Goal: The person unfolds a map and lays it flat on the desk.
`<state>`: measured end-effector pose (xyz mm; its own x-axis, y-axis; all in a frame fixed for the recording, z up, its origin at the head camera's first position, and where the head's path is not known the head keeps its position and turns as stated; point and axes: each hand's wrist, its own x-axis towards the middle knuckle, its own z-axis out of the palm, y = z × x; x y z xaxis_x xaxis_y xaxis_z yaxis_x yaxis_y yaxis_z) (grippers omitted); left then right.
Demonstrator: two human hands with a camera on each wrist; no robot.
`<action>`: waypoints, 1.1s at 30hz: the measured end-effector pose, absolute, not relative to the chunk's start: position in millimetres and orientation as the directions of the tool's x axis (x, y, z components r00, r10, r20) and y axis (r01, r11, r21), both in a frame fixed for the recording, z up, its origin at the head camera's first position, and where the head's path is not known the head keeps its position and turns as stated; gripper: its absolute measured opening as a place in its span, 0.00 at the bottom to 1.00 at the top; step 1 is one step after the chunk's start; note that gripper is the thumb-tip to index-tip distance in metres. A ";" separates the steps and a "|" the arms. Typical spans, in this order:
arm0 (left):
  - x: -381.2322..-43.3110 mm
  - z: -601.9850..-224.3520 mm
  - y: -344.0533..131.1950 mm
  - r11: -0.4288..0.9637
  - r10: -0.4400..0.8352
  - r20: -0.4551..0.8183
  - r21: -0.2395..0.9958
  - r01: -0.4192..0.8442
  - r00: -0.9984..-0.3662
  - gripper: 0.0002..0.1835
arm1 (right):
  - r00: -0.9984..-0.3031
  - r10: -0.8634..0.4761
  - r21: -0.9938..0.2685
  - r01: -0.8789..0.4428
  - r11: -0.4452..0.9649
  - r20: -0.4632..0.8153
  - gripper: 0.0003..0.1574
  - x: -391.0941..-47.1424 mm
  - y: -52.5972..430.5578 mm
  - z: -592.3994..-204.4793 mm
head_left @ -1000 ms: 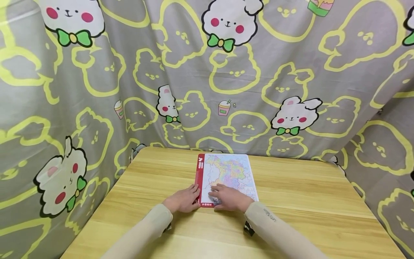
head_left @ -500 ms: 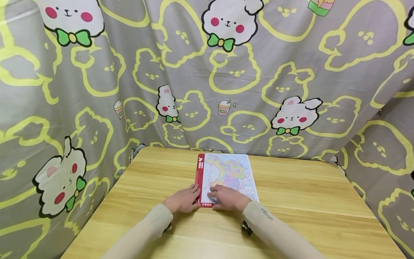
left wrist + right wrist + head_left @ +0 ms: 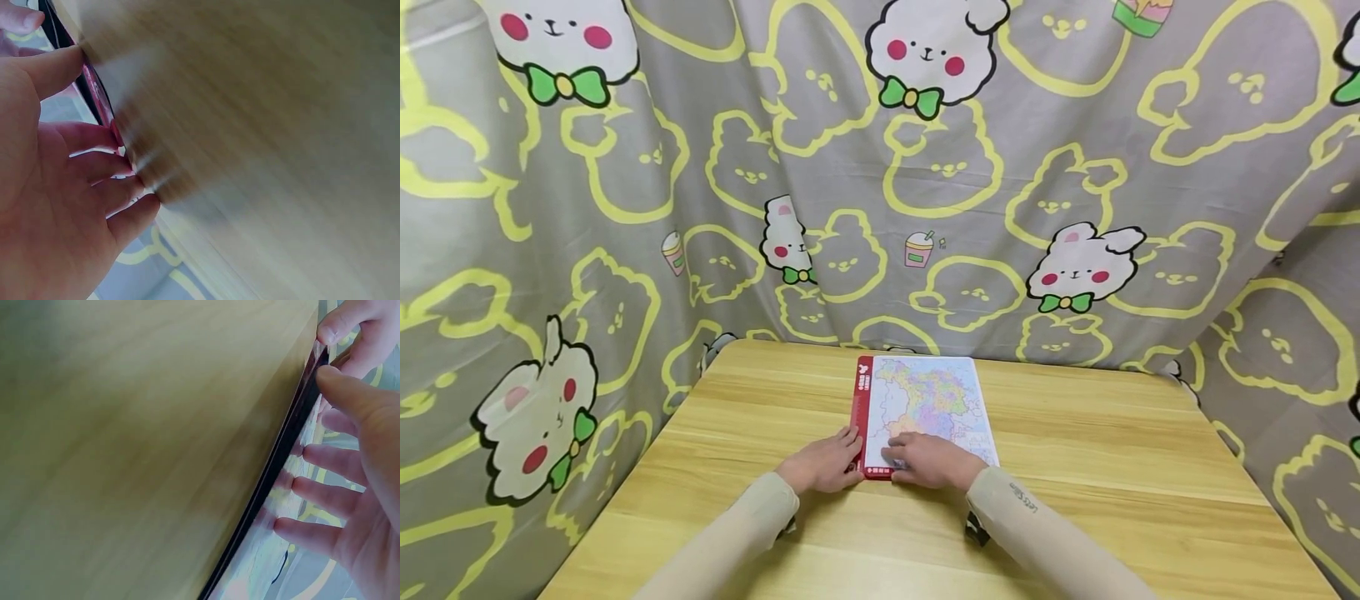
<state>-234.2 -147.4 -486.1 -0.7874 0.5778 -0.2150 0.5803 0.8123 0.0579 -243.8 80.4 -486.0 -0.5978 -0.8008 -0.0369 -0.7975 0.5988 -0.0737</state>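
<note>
A flat glossy map board (image 3: 928, 392) with a red border on its left and front sides lies on the wooden table. My left hand (image 3: 823, 462) rests against its left front corner, fingertips along the red edge and thumb by the front side. On the map's lower part lie the spread fingertips of my right hand (image 3: 936, 458); its thumb touches the dark front edge, as the right wrist view shows. Neither hand is curled round the board. Part of the map's lower area is covered by the right hand.
The wooden table (image 3: 1097, 467) extends to both sides of the board. Behind it and along the sides hangs a grey curtain (image 3: 865, 183) with yellow outlines and white cartoon rabbits, close to the table's back edge.
The right hand has shifted very slightly on the map. The board and the left hand stay in nearly the same place.
</note>
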 end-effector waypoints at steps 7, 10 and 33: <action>-233.2 -483.5 -147.4 0.808 0.586 -0.210 0.072 0.585 -0.783 0.37 | -0.586 -0.810 -0.044 -0.810 0.585 0.023 0.25 -239.1 84.5 -481.6; -232.9 -482.6 -147.0 0.807 0.587 -0.213 0.072 0.586 -0.781 0.36 | -0.581 -0.812 -0.030 -0.814 0.580 0.056 0.24 -237.1 86.2 -476.5; -232.6 -483.0 -144.2 0.814 0.580 -0.207 0.110 0.570 -0.788 0.38 | -0.511 -0.847 0.251 -0.809 0.531 0.143 0.27 -223.0 105.1 -442.5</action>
